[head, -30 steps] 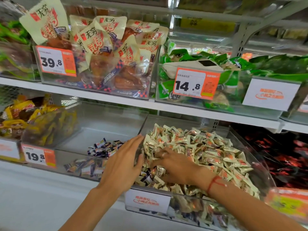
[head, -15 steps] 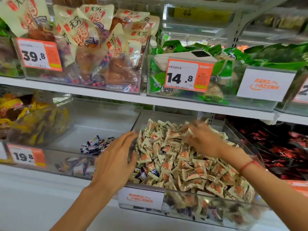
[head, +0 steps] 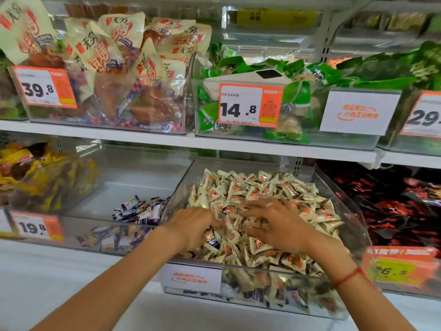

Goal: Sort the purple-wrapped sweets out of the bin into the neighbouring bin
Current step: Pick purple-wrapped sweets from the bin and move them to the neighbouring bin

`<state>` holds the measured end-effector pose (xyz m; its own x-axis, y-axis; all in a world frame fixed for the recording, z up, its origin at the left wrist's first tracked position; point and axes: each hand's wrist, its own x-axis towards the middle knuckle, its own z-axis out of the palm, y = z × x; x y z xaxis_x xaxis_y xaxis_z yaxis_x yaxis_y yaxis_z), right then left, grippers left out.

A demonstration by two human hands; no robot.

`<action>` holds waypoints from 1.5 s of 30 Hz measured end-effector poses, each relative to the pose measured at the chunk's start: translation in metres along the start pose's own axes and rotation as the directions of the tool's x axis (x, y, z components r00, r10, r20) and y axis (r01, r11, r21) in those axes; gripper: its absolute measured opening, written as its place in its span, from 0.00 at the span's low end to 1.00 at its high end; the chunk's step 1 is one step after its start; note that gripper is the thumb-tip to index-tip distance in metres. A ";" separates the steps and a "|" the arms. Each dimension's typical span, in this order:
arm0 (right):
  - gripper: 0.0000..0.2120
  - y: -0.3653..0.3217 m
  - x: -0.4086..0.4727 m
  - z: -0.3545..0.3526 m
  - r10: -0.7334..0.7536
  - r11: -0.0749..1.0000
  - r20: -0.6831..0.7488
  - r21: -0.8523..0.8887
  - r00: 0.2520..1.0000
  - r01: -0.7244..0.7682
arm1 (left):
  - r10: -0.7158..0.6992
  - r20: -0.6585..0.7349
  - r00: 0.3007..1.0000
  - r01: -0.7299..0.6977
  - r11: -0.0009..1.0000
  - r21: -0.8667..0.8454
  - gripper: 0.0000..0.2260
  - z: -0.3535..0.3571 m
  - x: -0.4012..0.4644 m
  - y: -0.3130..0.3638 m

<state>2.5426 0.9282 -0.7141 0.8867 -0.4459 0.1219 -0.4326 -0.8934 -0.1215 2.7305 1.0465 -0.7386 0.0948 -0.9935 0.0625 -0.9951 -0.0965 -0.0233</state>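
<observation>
My right hand (head: 274, 225) came back forward; both hands now rake the sweet bin (head: 343, 211). Left hand (head: 191, 228) curled, contents hidden; right spread, holding nothing.

Left hand (head: 191, 229) fingertips buried in cream sweets (head: 257, 194); grip unclear. Bin (head: 346, 204) front contents blurred.

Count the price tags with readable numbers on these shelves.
4: 39.8 tag upper left, 14.8 tag upper middle, 29 tag cut off upper right, 19.8 tag lower left. Blurred ones may hide more.
</observation>
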 end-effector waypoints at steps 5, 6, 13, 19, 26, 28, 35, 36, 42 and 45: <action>0.16 0.013 -0.005 0.012 -0.033 0.999 -0.040 0.000 0.999 0.033 | 0.075 0.066 0.995 -0.086 0.978 0.191 0.20 -0.006 0.010 -0.003; 0.16 0.013 -0.004 0.014 -0.030 1.000 -0.041 0.008 0.999 0.030 | 0.087 0.060 0.994 -0.098 0.971 0.216 0.19 -0.007 0.011 -0.001; 0.16 0.016 0.002 0.018 -0.016 1.000 -0.039 -0.020 0.999 0.015 | 0.103 -0.095 0.990 -0.064 0.937 0.343 0.14 -0.021 0.004 0.013; 0.15 0.008 -0.005 0.016 -0.034 0.999 -0.108 -0.026 0.994 0.031 | -0.062 -0.482 0.874 0.060 0.998 -0.019 0.17 -0.026 -0.041 0.003; 0.14 -0.028 0.013 0.005 -0.104 0.984 -0.263 0.111 0.959 0.137 | -0.343 -0.644 0.684 0.121 0.924 -0.364 0.18 -0.041 -0.073 0.003; 0.13 -0.045 0.027 0.009 -0.158 0.974 -0.173 0.132 0.972 0.182 | -0.439 -0.602 0.667 0.163 0.874 -0.457 0.19 -0.040 -0.077 -0.005; 0.22 -0.066 0.071 0.043 -0.193 0.927 0.190 -0.286 0.963 0.243 | -0.543 -0.479 0.690 0.222 0.789 -0.573 0.12 -0.036 -0.086 -0.017; 0.19 -0.066 0.075 0.044 -0.226 0.906 0.198 -0.316 0.954 0.280 | -0.535 -0.474 0.699 0.225 0.794 -0.565 0.12 -0.037 -0.087 -0.017; 0.10 -0.049 0.066 0.031 -0.242 0.955 0.217 -0.116 0.946 0.272 | -0.500 -0.494 0.711 0.283 0.847 -0.451 0.14 -0.042 -0.090 -0.012; 0.11 -0.035 0.040 0.013 -0.163 0.985 0.117 0.083 0.980 0.154 | -0.422 -0.528 0.737 0.277 0.901 -0.334 0.14 -0.051 -0.081 -0.005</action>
<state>2.5957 0.9421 -0.7180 0.9583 -0.2848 0.0243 -0.2758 -0.9437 -0.1829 2.7267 1.1308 -0.6929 0.4746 -0.6600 0.5824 -0.8800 -0.3421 0.3295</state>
